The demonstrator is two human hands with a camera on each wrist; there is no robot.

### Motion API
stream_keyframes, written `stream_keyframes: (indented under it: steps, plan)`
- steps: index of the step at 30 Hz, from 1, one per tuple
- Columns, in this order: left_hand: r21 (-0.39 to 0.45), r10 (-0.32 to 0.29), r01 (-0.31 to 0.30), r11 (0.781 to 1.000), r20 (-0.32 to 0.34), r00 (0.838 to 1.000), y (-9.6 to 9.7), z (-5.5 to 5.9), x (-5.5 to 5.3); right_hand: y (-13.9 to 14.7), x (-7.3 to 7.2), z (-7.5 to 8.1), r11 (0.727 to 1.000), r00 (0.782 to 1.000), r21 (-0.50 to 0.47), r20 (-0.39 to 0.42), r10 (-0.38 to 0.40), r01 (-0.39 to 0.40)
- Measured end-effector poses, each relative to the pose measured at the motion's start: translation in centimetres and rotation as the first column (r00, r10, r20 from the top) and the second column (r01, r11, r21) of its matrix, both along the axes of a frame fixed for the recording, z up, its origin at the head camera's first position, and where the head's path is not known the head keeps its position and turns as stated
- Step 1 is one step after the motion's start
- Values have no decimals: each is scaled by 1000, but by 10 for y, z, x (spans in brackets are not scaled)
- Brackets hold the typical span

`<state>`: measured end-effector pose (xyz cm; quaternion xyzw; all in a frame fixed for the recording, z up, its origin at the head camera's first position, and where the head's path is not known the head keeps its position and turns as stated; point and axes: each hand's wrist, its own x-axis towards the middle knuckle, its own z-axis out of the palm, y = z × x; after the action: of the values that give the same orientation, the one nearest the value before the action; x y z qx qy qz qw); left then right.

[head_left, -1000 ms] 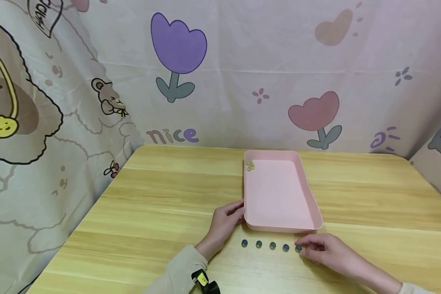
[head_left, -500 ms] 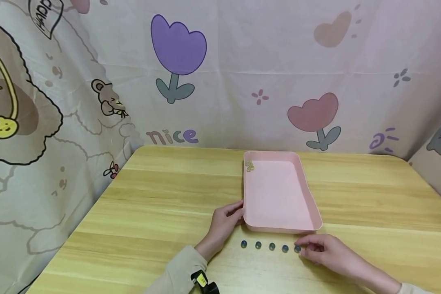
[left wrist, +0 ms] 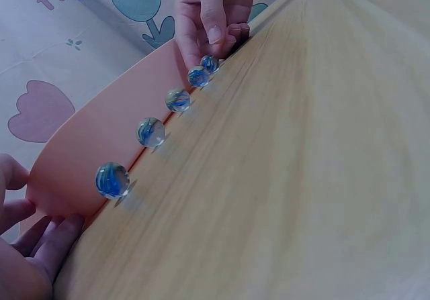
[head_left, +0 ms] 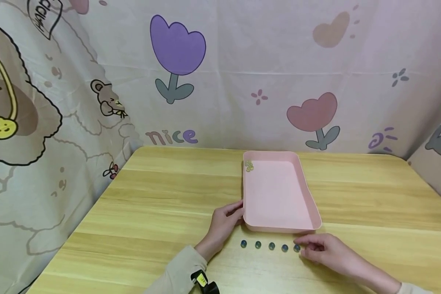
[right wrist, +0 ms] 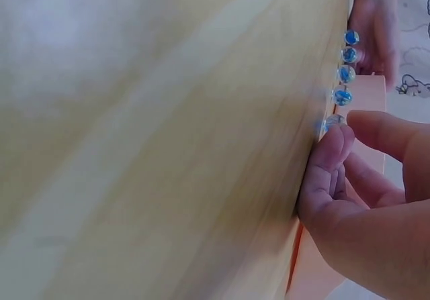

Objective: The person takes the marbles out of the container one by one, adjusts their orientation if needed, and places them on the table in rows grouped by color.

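Note:
Several clear glass marbles with blue swirls, such as the leftmost marble [head_left: 244, 243], form a row on the table in front of a pink tray [head_left: 279, 229]. At the row's right end, my right hand [head_left: 325, 251] pinches the last marble [head_left: 297, 248] between thumb and index finger; the other fingers curl under the palm. In the right wrist view the thumb tip covers part of that marble [right wrist: 334, 121]. My left hand [head_left: 224, 223] rests its extended fingers against the outside of the tray's near left corner, beside the leftmost marble [left wrist: 112, 180].
The wooden table [head_left: 161, 204] ends at the back against a patterned curtain [head_left: 235, 49]. A small yellow flower-shaped piece [head_left: 249, 165] shows at the tray's far left inner wall. A black camera strap [head_left: 205, 281] is worn on the left wrist.

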<state>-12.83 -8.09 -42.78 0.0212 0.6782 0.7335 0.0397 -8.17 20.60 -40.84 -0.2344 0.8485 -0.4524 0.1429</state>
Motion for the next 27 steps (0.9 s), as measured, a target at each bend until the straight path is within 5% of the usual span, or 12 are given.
stream_keyframes:
  steps: [17,21,27]
  plan:
    - [-32,16,-16,999,7,1000,-1,2,1,35,3,7,998,996,-37,78,-53,56]
    - [-29,15,-15,999,5,1000,-1,1,0,43,0,20,983,984,57,16,-178,177]
    - [-26,13,-13,1000,-3,1000,-1,2,0,38,-10,48,900,917,200,-190,-351,386]
